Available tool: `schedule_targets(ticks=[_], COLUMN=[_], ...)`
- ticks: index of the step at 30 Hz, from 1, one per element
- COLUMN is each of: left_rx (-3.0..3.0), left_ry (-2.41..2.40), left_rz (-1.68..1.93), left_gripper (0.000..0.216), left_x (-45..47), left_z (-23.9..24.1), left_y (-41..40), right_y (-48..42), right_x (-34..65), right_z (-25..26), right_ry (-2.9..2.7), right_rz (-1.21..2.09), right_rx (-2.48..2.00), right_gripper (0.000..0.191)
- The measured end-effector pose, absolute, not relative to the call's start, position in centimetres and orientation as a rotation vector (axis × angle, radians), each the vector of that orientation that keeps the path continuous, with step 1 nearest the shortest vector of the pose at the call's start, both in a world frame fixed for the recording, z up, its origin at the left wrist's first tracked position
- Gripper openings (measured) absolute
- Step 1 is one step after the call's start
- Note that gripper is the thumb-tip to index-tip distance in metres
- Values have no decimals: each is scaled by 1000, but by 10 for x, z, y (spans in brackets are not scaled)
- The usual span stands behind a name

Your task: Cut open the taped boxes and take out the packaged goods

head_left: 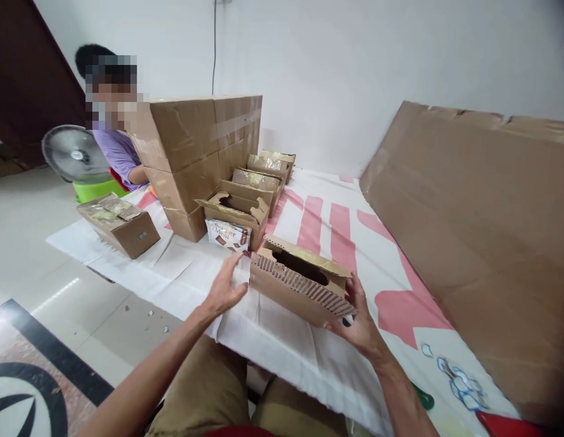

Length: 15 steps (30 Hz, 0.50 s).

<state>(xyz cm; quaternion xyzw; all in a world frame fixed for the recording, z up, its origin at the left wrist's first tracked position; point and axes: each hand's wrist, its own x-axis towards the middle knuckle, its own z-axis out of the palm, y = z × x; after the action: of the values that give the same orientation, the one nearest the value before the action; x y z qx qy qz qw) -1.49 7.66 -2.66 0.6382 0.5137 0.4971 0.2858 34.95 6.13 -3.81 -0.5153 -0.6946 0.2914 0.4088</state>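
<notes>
A small cardboard box (286,294) sits on the cloth-covered table in front of me, its torn, ridged flaps around a dark opening on top. My right hand (361,325) grips its right end, thumb at the front and fingers round the far side. Close to the box's left end is my left hand (227,288), thumb and fingers apart, holding nothing. Just beyond those fingertips, a white printed packet (228,235) leans against another open box (261,224). What lies inside the near box is too dark to see.
Several similar boxes (257,178) line up beside a stack of taped cartons (186,133). Another box (136,238) stands at left. A large cardboard sheet (482,230) rises at right, near plastic scraps (466,385) and a red object (509,425). A person (116,142) sits behind the cartons.
</notes>
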Motion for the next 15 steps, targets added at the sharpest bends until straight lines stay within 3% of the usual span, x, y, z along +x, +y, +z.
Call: schedule_targets(ticks=[5, 11, 15], left_rx=[1339, 939, 814], left_ry=[1347, 1554, 1836], left_rz=[1432, 1781, 1809], left_gripper=[58, 87, 86], left_x=[9, -63, -98], left_z=[-49, -55, -46], left_y=[50, 48, 77], right_y=[61, 95, 137], right_x=[306, 197, 137], right_z=[-27, -28, -35], right_ry=[-1781, -1825, -1834], right_rz=[678, 711, 719], right_rx=[-1181, -985, -937], right_gripper=[120, 120, 118])
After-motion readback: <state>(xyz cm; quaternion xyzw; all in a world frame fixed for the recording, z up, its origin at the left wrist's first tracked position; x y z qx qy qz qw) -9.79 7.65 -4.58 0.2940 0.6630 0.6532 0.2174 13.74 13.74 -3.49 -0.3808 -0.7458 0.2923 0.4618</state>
